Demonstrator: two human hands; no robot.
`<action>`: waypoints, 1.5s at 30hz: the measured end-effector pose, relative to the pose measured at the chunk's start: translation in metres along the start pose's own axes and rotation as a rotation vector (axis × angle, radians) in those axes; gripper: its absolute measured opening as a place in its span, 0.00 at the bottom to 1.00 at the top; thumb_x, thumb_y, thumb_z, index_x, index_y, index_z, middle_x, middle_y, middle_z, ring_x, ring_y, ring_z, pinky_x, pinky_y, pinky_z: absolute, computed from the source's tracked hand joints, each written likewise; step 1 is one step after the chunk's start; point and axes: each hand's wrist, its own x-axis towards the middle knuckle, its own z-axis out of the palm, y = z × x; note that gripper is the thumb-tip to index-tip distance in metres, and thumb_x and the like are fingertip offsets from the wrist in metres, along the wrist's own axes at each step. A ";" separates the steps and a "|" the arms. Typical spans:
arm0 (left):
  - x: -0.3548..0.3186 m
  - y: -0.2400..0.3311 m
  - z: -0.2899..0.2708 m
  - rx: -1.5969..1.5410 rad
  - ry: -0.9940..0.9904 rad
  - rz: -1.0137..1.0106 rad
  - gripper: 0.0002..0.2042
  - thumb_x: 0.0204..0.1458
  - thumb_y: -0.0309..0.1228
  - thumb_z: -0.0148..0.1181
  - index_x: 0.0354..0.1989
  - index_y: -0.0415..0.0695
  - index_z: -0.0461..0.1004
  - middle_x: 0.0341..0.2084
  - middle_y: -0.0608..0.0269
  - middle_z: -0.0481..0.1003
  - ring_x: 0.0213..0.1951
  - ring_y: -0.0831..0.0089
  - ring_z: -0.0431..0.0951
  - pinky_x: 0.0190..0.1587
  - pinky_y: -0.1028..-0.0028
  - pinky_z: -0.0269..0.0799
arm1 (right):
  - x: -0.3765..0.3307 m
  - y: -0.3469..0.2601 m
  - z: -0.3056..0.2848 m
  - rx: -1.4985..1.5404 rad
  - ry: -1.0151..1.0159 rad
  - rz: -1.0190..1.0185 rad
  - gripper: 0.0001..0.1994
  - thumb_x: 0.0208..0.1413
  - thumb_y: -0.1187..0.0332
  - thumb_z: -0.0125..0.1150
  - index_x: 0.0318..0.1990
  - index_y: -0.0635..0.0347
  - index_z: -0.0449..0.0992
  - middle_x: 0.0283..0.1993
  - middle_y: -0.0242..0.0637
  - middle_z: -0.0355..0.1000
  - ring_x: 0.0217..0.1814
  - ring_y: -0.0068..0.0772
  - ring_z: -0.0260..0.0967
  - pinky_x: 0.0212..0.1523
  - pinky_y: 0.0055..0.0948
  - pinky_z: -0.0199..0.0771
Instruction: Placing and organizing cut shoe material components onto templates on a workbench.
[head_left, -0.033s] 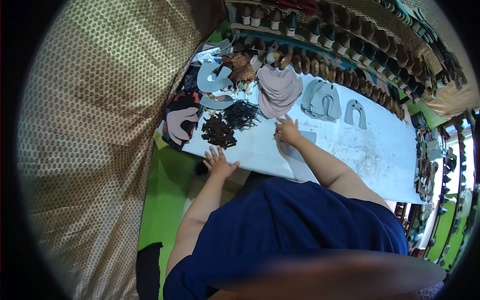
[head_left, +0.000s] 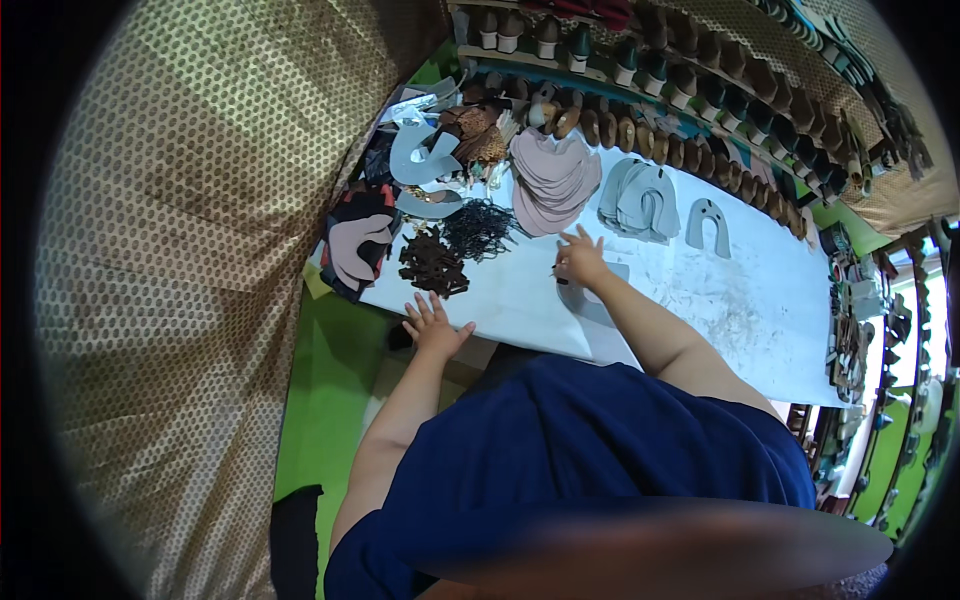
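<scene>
My left hand (head_left: 435, 328) rests at the front edge of the white table, its fingers spread and empty. Just beyond it lies a heap of small dark brown strips (head_left: 432, 262), with a tangle of thin black strips (head_left: 478, 230) behind. Farther right, my right hand (head_left: 582, 262) is over the table with fingers apart. A flat grey piece (head_left: 592, 304) lies beneath that hand, partly hidden by it. A small dark bit (head_left: 562, 281) shows by its thumb side; whether the hand touches it I cannot tell. Beyond the fingertips sits a stack of pinkish curved shoe-upper pieces (head_left: 555, 185).
Grey U-shaped pieces (head_left: 640, 205) lie stacked at the back, with a single one (head_left: 708, 228) to their right. More grey curved pieces (head_left: 412, 160) and a pink one (head_left: 358, 250) lie at left. Shelves of shoes (head_left: 680, 85) line the back; a patterned curtain (head_left: 180, 300) hangs left.
My right hand has shifted very slightly to the right over the grey piece. The whole view has slid a little; my left hand stays at the table edge.
</scene>
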 end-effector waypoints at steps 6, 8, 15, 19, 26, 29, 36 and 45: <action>0.010 -0.004 0.011 -0.091 0.068 0.016 0.63 0.43 0.68 0.60 0.75 0.47 0.25 0.75 0.48 0.21 0.73 0.41 0.18 0.69 0.37 0.26 | -0.011 0.061 -0.031 -0.091 -0.157 0.031 0.09 0.46 0.59 0.70 0.37 0.41 0.85 0.78 0.31 0.47 0.82 0.57 0.25 0.65 0.86 0.29; 0.015 -0.006 0.016 -0.113 0.075 0.032 0.65 0.41 0.68 0.63 0.75 0.47 0.25 0.75 0.50 0.21 0.73 0.42 0.18 0.69 0.36 0.28 | -0.014 0.058 -0.040 -0.123 -0.203 -0.006 0.10 0.46 0.60 0.69 0.38 0.42 0.85 0.79 0.32 0.46 0.82 0.57 0.24 0.65 0.86 0.28; 0.020 -0.010 0.038 -0.496 0.306 -0.053 0.65 0.43 0.58 0.68 0.74 0.43 0.22 0.76 0.51 0.27 0.75 0.46 0.23 0.72 0.44 0.31 | -0.006 0.053 -0.028 -0.109 -0.154 -0.157 0.39 0.48 0.64 0.65 0.69 0.66 0.60 0.76 0.40 0.50 0.82 0.52 0.26 0.66 0.83 0.25; 0.010 0.023 0.043 -0.555 0.524 -0.175 0.61 0.46 0.54 0.68 0.75 0.43 0.26 0.76 0.47 0.32 0.75 0.43 0.30 0.72 0.45 0.33 | 0.000 0.058 -0.023 -0.138 -0.132 -0.230 0.33 0.49 0.65 0.64 0.65 0.63 0.66 0.76 0.42 0.51 0.82 0.53 0.27 0.66 0.83 0.25; -0.012 0.101 0.036 -0.360 0.606 0.022 0.49 0.49 0.44 0.66 0.76 0.48 0.41 0.75 0.44 0.32 0.75 0.41 0.31 0.72 0.46 0.31 | 0.001 0.058 -0.004 -0.189 -0.016 -0.314 0.30 0.52 0.68 0.61 0.64 0.66 0.64 0.73 0.43 0.55 0.81 0.56 0.31 0.67 0.81 0.28; -0.020 0.143 0.026 -0.231 0.449 0.142 0.45 0.49 0.43 0.65 0.75 0.48 0.47 0.75 0.44 0.32 0.75 0.41 0.31 0.72 0.46 0.30 | -0.005 0.066 -0.003 -0.131 0.014 -0.324 0.23 0.52 0.67 0.63 0.57 0.60 0.73 0.71 0.38 0.59 0.80 0.55 0.36 0.67 0.80 0.31; -0.022 0.198 0.034 -0.208 0.315 0.357 0.28 0.50 0.41 0.64 0.62 0.54 0.73 0.75 0.43 0.35 0.75 0.40 0.31 0.72 0.43 0.31 | -0.027 0.107 0.017 -0.003 0.269 -0.639 0.08 0.54 0.62 0.63 0.41 0.44 0.84 0.68 0.31 0.64 0.78 0.46 0.46 0.69 0.76 0.40; -0.018 0.214 0.025 -0.290 0.264 0.340 0.24 0.50 0.39 0.65 0.57 0.49 0.77 0.75 0.45 0.36 0.75 0.40 0.31 0.72 0.43 0.33 | -0.025 0.129 0.006 -0.061 0.319 -0.822 0.13 0.56 0.58 0.63 0.49 0.37 0.81 0.68 0.30 0.64 0.78 0.41 0.47 0.70 0.74 0.41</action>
